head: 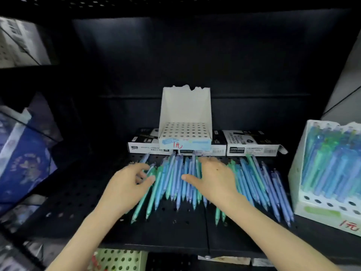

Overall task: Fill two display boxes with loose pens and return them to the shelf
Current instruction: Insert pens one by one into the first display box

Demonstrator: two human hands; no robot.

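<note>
while gathering loose pens (176, 180) on shelf (175, 233) | part-filled: right box (320, 213) | empty: middle box (185, 107) | right grip (214, 178): released, flat on pens | left grip (127, 186): blurred, cannot tell

Shelf layout, clock read from the pen pile.

Loose pens (175, 184) lie fanned mid-shelf (175, 231). At 12 o'clock, behind them, a row of flat cartons (252, 145), with the rear display box (185, 124) seemingly on top. At 3 o'clock, the side display box (304, 192), pens in it. At 9 o'clock, leaning packets (23, 159). The left hand (127, 184) is at the pile's 9 o'clock edge, the right hand (213, 178) on its middle.
</note>
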